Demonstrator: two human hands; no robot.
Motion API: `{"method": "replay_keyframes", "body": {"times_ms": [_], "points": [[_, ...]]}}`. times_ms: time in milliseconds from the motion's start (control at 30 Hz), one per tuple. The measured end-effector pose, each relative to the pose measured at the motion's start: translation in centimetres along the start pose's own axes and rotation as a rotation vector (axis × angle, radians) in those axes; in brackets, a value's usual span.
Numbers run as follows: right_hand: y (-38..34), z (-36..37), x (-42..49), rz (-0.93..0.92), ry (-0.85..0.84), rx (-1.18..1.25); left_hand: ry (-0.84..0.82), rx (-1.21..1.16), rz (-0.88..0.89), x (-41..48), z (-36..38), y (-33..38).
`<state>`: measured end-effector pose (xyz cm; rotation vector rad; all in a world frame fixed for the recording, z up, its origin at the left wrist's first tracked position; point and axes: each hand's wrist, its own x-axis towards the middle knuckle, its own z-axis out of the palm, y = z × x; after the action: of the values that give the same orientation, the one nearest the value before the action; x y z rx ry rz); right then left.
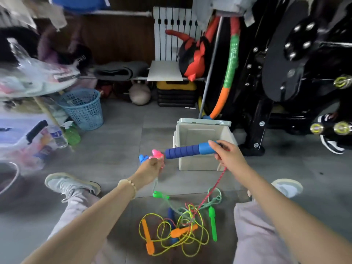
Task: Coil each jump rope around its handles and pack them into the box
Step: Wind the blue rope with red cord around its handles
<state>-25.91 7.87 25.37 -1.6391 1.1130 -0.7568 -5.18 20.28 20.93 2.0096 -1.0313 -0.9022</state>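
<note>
Right hand (229,156) had its fingers wrapped round a blue foam handle (188,150), red cord (219,181) trailing to the floor tangle (181,223). Left hand (152,167) pinched pink and blue handles (152,156). Box (202,147) sat open just behind.

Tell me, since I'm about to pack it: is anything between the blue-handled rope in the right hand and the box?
No solid obstacle shows. The right hand holds the blue handle right in front of the open box. But its red cord trails down into the tangled pile of ropes on the floor, uncoiled.
</note>
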Motion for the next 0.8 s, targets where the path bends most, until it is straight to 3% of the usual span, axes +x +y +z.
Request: {"method": "replay_keyframes", "body": {"times_ms": [67, 100, 200, 267, 367, 467, 600, 700, 733, 800], "points": [[-2.0, -0.3, -0.6, 0.006, -0.041, 0.027, 0.029, 0.086, -0.008, -0.9, -0.5, 1.9], [-2.7, -0.4, -0.7, 0.018, -0.049, 0.031, 0.118, 0.106, 0.022, -1.3, -0.8, 3.0], [-4.3, -0.7, -1.1, 0.001, -0.047, -0.017, 0.36, -0.109, 0.224, -2.1, -1.4, 5.6], [-4.8, -0.5, -1.4, -0.047, -0.044, -0.111, 0.242, -0.138, 0.348, -2.6, -1.6, 6.7], [-5.6, 0.3, -2.2, -0.041, -0.085, -0.078, -0.018, 0.144, 0.44, -3.2, -1.1, 7.4], [-6.4, 0.9, -3.0, -0.003, -0.141, 0.057, -0.069, 0.191, 0.476, -3.4, -0.8, 7.3], [-6.0, 0.5, -3.2, 0.037, -0.224, 0.252, 0.06, -0.324, 0.247, -3.8, -0.9, 7.3], [-3.6, -0.8, -4.2, 0.065, -0.284, 0.109, 0.297, -0.913, -0.046, -3.2, -3.1, 6.5], [-2.6, -1.2, -4.6, 0.083, -0.303, 0.063, 0.345, -0.97, -0.079, -3.2, -4.2, 5.8], [-1.4, -1.7, -5.4, 0.099, -0.301, 0.082, 0.33, -0.852, -0.081, -4.2, -5.4, 4.8]]}}
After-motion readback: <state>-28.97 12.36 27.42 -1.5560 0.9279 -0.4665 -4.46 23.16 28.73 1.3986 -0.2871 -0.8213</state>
